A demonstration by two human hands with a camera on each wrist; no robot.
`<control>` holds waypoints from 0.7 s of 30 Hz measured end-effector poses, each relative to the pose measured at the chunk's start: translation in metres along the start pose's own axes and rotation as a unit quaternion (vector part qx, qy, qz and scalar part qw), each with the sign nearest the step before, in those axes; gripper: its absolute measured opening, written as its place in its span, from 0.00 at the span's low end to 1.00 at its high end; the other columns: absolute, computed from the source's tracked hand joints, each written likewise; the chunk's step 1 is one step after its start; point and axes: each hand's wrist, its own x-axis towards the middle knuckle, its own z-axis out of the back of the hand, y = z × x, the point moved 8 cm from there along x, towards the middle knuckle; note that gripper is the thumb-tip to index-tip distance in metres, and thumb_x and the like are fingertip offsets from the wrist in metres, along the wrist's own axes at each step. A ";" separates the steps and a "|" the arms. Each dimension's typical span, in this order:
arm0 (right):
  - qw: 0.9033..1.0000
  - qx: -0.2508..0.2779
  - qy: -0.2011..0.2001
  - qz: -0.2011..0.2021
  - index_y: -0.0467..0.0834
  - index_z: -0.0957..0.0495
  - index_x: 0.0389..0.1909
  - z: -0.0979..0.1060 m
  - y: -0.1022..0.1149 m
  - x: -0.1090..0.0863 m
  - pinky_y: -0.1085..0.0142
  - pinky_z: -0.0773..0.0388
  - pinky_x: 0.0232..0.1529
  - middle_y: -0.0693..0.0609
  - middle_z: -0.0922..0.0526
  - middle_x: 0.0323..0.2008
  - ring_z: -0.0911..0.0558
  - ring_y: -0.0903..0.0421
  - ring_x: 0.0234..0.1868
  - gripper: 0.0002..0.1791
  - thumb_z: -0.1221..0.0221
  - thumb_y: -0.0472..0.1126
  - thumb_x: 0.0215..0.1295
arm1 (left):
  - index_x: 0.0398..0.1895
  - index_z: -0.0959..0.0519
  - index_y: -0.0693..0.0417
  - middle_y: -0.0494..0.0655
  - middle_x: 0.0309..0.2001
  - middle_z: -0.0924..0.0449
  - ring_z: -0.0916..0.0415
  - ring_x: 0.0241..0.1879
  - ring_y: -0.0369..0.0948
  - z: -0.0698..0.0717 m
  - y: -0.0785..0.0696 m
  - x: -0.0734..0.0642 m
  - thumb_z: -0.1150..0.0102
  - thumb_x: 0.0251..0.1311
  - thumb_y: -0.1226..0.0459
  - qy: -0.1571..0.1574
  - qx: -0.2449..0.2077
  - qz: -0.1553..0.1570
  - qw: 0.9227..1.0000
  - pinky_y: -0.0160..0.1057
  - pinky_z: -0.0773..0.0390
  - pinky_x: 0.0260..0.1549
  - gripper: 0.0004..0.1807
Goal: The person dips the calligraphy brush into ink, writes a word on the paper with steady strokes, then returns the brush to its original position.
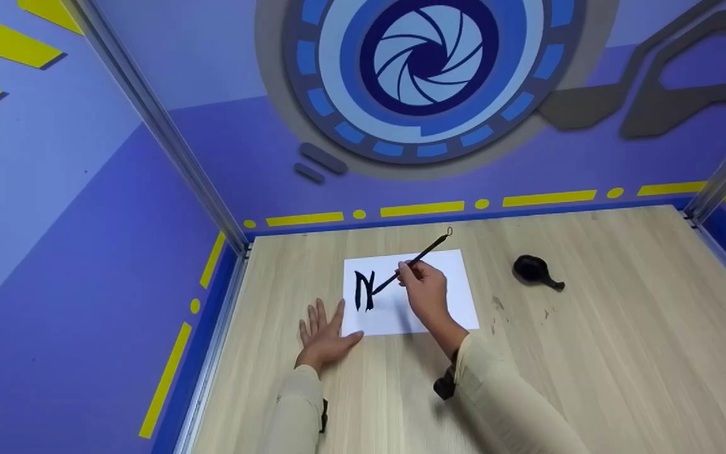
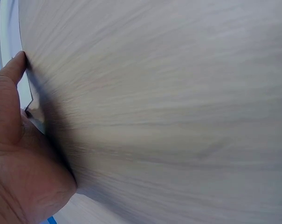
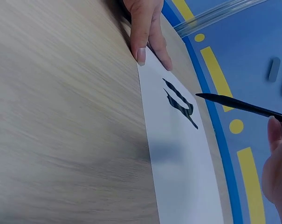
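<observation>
My right hand (image 1: 425, 291) pinches a black calligraphy brush (image 1: 427, 250) with a hanging loop at its top end. The brush slants down to the left, and in the right wrist view its dark pointed tip (image 3: 206, 96) shows apart from the ink strokes. A white sheet of paper (image 1: 407, 315) lies on the table with thick black strokes (image 1: 359, 291) on its left part. Spread flat at the sheet's left edge is my left hand (image 1: 327, 340), its thumb on the lower left corner. From the left wrist view, the thumb (image 2: 12, 70) touches the paper's edge.
Right of the paper sits a small black dish (image 1: 532, 269) with a short handle. Dark smudges (image 1: 497, 304) mark the wooden table (image 1: 615, 328) between them. Blue-purple panels (image 1: 224, 164) rise at the back and sides, joined by a metal corner post (image 1: 167, 126).
</observation>
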 end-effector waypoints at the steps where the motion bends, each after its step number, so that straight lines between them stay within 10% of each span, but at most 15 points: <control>1: 1.000 0.001 0.000 0.002 0.33 0.11 0.40 0.000 0.000 0.000 0.72 0.14 0.37 0.40 0.08 0.35 0.09 0.49 0.35 0.13 0.34 0.42 0.74 | 0.89 0.55 0.32 0.57 0.88 0.83 0.88 0.87 0.57 0.000 0.001 0.000 0.40 0.68 0.36 -0.002 0.000 -0.002 1.000 0.66 0.83 0.81 0.52; 6: 1.000 0.012 -0.001 0.000 0.32 0.12 0.42 0.002 0.000 -0.001 0.72 0.14 0.37 0.39 0.08 0.36 0.09 0.38 0.41 0.12 0.34 0.40 0.74 | 0.89 0.53 0.33 0.58 0.88 0.83 0.88 0.87 0.58 -0.001 0.002 0.002 0.39 0.68 0.37 -0.009 -0.007 -0.009 1.000 0.67 0.82 0.81 0.52; 21: 1.000 -0.018 -0.014 -0.006 0.38 0.10 0.43 0.009 -0.005 -0.004 0.72 0.16 0.39 0.42 0.07 0.38 0.09 0.52 0.38 0.09 0.34 0.41 0.74 | 0.89 0.53 0.38 0.60 0.88 0.82 0.88 0.87 0.59 0.012 -0.014 -0.017 0.40 0.70 0.41 0.008 -0.025 -0.002 1.000 0.66 0.84 0.81 0.50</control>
